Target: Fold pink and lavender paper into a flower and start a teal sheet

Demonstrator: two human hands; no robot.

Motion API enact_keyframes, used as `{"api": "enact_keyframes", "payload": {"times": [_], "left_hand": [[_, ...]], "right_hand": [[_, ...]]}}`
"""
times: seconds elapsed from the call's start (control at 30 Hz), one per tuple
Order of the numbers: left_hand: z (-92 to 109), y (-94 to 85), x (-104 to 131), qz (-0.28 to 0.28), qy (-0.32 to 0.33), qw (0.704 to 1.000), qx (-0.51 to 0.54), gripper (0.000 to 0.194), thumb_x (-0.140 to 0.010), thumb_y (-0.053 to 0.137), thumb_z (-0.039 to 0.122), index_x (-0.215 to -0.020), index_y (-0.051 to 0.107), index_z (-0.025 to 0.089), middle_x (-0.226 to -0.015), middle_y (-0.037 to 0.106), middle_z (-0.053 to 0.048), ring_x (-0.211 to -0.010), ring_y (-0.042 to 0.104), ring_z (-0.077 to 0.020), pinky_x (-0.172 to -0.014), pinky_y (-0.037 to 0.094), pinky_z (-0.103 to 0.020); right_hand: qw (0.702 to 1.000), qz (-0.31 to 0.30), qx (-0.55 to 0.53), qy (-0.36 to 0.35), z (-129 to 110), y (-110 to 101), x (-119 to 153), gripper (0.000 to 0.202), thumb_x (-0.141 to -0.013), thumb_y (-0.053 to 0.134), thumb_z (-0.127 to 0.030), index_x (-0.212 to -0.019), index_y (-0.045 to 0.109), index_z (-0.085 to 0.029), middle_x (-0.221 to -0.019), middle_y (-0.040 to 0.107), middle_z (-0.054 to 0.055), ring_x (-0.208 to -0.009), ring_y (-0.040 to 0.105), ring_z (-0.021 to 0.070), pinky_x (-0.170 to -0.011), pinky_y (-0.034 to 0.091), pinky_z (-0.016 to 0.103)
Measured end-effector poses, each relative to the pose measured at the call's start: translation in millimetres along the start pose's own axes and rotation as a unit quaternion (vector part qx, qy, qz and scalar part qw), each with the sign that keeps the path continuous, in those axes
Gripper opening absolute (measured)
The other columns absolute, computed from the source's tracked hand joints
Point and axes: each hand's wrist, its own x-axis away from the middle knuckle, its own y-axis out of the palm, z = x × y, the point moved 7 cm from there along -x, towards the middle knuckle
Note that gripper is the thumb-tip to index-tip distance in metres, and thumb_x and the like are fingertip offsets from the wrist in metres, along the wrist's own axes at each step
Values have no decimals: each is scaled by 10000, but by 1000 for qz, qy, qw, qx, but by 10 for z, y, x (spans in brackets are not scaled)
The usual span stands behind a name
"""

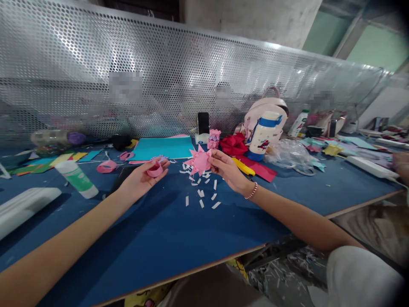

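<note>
Pink paper makes up a many-pointed star (200,161), raised over the blue tabletop (166,238) with its flat middle facing the camera. The right hand (228,169) has its grip pinched closed on the star's right edge, and a beaded bracelet (251,191) circles that wrist. Across from it, the left hand (140,181) has a looser grip, the fingers mostly straight, holding a pink paper ring (155,169) well apart from the star. White paper strips (214,185) lie scattered below and nearer the camera. Behind the hands are a turquoise sheet (162,148), a phone (203,123) upright in a white stand (202,138), a pointed pink paper stack (214,138) and a red paper bundle (234,144). Farther right, a white-and-blue bottle (264,136) stands before a pale pink backpack (254,111), near a clear plastic bag (289,154). To the left, a pink paper loop (107,166) lies near a green-and-white tube (76,179). Perforated metal panelling (159,64) runs along the rear.
</note>
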Motion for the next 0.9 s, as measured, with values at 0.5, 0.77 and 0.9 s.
{"api": "enact_keyframes", "payload": {"times": [0.5, 0.77, 0.9], "left_hand": [[39, 121, 91, -37, 57, 995, -68, 279, -900, 531, -9, -1043, 732, 121, -1303, 679, -165, -1043, 736, -246, -795, 661, -341], [49, 199, 161, -22, 60, 994, -84, 262, -891, 529, -19, -976, 740, 110, -1212, 724, -149, -988, 753, -241, -716, 662, -288], [42, 186, 139, -26, 68, 993, -90, 255, -885, 541, -25, -954, 750, 103, -1153, 746, -151, -954, 760, -223, -697, 650, -248]], "right_hand": [[1000, -3, 11, -2, 9, 2, -5, 257, -823, 753, -410, -889, 595, -220, -765, 512, -44, -626, 416, 74, -597, 373, 223], [1000, -2, 18, -1, 23, -19, -8, 258, -820, 752, -419, -895, 596, -227, -776, 509, -38, -635, 414, 86, -602, 376, 238], [1000, -4, 15, -1, 25, -16, -4, 235, -830, 744, -399, -893, 598, -226, -775, 510, -37, -639, 419, 85, -606, 373, 237]]}}
